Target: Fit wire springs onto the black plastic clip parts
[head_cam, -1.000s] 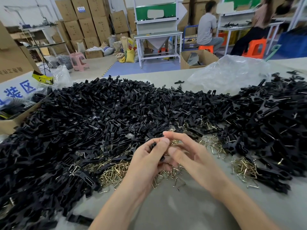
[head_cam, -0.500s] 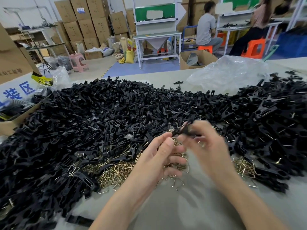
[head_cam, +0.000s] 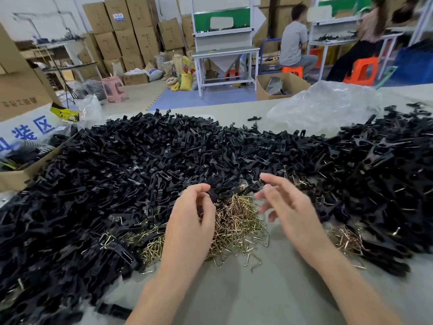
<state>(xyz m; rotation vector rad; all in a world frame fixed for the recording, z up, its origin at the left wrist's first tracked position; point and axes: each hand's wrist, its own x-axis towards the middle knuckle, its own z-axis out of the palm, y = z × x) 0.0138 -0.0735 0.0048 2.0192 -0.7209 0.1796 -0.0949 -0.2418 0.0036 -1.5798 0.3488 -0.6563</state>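
Right hand has dropped its clip and hangs open, empty, right of the wire springs. Left hand pinches a black clip part at their far edge; another fitting likely begins.

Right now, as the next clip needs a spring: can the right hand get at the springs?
Probably yes: the right hand is open and empty, and the springs lie uncovered on the table just beside it, with nothing between.

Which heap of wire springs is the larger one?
The middle heap, between the left hand and right hand; the small heap right of the right hand holds far fewer.
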